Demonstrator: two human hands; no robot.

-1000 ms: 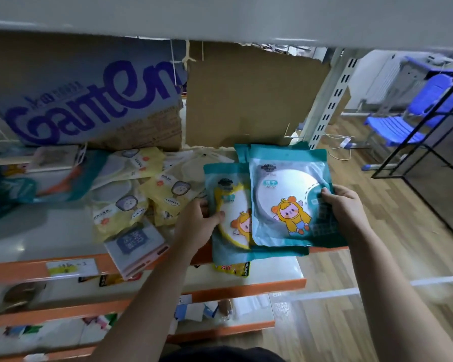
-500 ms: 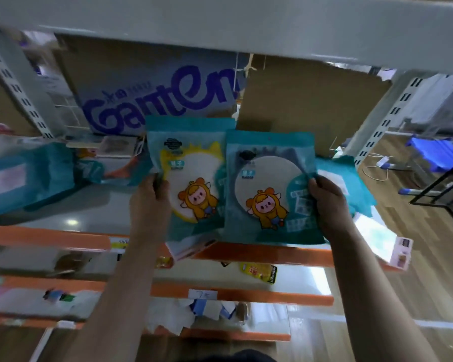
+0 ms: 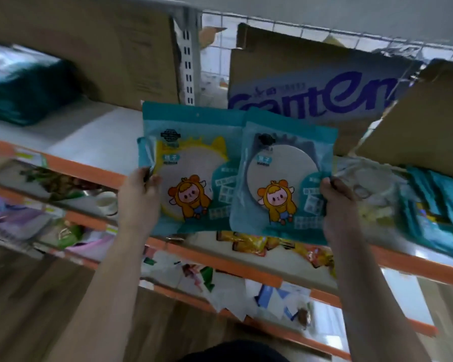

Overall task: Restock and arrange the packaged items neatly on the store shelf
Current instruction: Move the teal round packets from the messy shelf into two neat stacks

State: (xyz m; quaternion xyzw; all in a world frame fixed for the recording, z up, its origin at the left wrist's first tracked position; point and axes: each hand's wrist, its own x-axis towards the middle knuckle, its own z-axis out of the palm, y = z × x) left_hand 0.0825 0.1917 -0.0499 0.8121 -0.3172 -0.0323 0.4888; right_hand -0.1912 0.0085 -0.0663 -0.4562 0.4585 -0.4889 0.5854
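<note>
Two packets aloft, side by side, both upright and face-on: yellow-rimmed packet on the left, grey-rimmed packet on the right. Both teal, each with a pale round disc and a cartoon figure in a yellow hood. Grey-rimmed one in front, overlapping the right border of the other. Both held before the orange front edge of the shelf, not resting on it.

Left hand pinching the left border of the yellow-rimmed packet, thumb on the front, fingers behind. Right hand pinching the right border of the grey-rimmed packet, thumb also on the front.

On the shelf behind: a printed carton with large blue lettering, a brown carton to its left, a slotted upright post between them, wire mesh at the back. Far left, a dark teal bundle, blurred. Far right, a heap of teal packets lying flat. On the lower shelf, just under the held pair, yellow wrappers; the rest too blurred to tell.
</note>
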